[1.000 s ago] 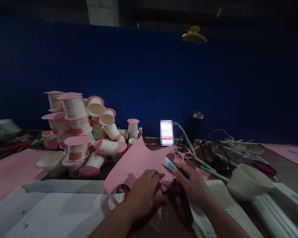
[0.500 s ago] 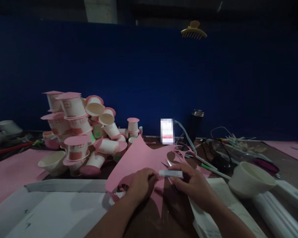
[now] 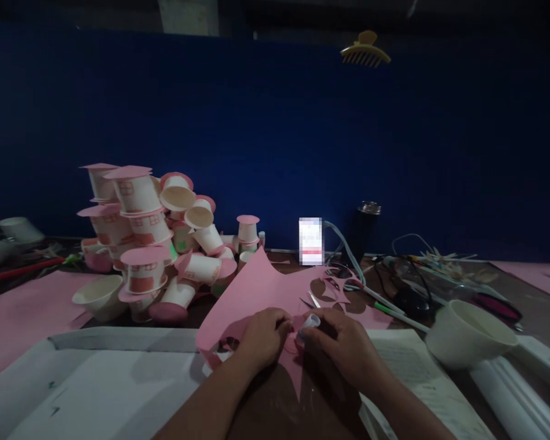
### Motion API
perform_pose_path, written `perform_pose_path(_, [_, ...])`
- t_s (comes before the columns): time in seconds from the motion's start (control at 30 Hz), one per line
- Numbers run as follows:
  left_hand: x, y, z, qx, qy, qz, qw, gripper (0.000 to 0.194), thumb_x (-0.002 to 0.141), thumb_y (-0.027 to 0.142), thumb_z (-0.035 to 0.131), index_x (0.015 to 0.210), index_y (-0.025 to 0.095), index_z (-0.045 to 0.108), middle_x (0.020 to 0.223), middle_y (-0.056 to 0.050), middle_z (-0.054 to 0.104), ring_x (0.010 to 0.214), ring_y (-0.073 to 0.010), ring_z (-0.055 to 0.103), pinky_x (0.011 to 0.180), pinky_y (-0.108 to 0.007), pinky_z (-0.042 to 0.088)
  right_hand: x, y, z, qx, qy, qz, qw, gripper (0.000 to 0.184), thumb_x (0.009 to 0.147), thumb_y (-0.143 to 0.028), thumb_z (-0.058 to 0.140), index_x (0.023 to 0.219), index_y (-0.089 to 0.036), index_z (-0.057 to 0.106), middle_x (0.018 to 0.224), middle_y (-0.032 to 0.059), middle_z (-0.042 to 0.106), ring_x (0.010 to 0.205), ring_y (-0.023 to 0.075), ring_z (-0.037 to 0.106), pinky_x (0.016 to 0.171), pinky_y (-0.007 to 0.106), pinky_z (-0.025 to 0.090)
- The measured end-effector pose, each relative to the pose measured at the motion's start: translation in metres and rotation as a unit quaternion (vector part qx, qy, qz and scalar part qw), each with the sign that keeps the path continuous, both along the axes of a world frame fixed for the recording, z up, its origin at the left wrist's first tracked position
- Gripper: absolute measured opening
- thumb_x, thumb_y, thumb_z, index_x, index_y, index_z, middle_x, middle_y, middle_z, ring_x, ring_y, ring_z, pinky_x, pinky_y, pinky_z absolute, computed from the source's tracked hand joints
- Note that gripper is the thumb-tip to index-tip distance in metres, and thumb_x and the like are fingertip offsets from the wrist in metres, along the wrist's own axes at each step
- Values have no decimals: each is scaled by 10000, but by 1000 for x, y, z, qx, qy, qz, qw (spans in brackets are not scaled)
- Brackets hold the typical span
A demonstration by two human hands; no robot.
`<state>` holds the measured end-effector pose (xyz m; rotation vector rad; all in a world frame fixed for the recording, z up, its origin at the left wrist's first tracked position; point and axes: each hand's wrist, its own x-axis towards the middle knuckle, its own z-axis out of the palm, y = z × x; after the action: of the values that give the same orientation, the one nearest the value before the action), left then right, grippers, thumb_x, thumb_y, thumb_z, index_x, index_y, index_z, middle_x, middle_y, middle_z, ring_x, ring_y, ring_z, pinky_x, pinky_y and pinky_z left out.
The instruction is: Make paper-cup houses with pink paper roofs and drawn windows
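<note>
The tube (image 3: pixel 310 324) sits tilted in your right hand's (image 3: pixel 355 345) narrow pinch, above the pink paper (image 3: pixel 256 294) and near your curled left hand (image 3: pixel 262 337), its hold unclear, scissors (image 3: pixel 315 300) just beyond; such close two-handed work needs steadiness.

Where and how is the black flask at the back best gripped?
Probably around the upper body of the flask, just below its silver top, coming from the front right: it stands upright, and the pale blue cord loops by its left.
</note>
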<state>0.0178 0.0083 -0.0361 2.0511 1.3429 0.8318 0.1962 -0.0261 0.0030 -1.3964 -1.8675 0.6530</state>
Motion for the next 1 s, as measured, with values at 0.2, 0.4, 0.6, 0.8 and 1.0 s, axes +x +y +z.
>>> perform_pose_path(0.2, [1,0,1,-7,-2,-6,1000,271,843,312,450,686,197,639,701,-16,651,676,-163,564,585,-243,349,-5,1,-3,17,-20,23,999,140,804,-277,583,893,-254,688,918,1,706,854,203,614,750,274,427])
perform_pose_path(0.4, [0,2,-4,-14,-1,-3,1000,265,843,317,453,701,203,645,719,-4,666,681,-155,575,591,-236,356,-7,2,-3,38,-52,62,996,147,840,-209,524,896,-244,656,950,7,692,894,199,602,770,284,425])
perform_pose_path(0.6, [0,3,-7,-9,8,3,1000,249,832,308,460,705,198,644,718,-9,665,684,-158,573,602,-238,362,-5,-1,-6,66,-96,66,991,108,870,-218,506,885,-233,612,925,18,667,871,199,592,766,302,428])
perform_pose_path(0.8, [0,4,-8,2,6,10,1000,203,812,256,474,719,194,644,759,-13,667,721,-154,570,635,-239,365,8,2,-7,118,-45,-8,992,229,911,-304,457,1094,-212,557,1040,69,639,963,222,579,830,336,433])
perform_pose_path(1.0, [0,3,-8,-7,8,5,1000,223,824,279,467,707,201,639,730,1,666,688,-148,573,598,-235,357,-4,-1,-10,78,-68,60,993,168,908,-242,462,1032,-234,576,1017,41,648,955,202,585,826,319,438])
